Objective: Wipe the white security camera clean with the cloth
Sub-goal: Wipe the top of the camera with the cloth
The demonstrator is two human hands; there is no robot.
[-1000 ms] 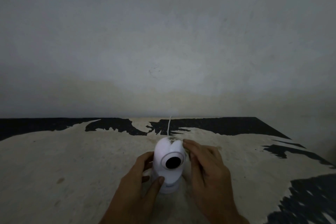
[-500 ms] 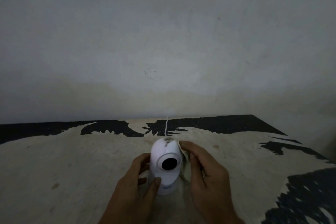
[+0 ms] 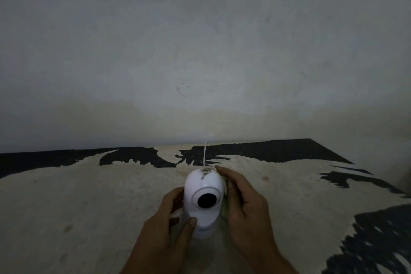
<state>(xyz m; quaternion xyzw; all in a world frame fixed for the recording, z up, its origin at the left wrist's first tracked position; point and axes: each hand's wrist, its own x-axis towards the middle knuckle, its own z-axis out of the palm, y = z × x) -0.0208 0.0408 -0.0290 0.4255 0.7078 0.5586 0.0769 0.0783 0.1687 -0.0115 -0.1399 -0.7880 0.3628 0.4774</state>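
The white security camera (image 3: 203, 189) stands upright on the worn table (image 3: 89, 207), its black lens facing me and a dark smudge of dirt on its top. My left hand (image 3: 164, 227) grips its lower left side, thumb on the front of the base. My right hand (image 3: 242, 204) presses against the right side, fingertips near the top. A thin pale strip of cloth (image 3: 224, 202) shows between those fingers and the shell; most of it is hidden.
A thin white cable (image 3: 204, 153) runs from behind the camera to the plain wall (image 3: 200, 51) at the table's far edge. The tabletop is pale with peeled black patches at the back and right, where its edge (image 3: 378, 184) falls away.
My right hand's fingertips have slid a little up and back along the camera's right side toward the dirty top. The left hand keeps its grip.
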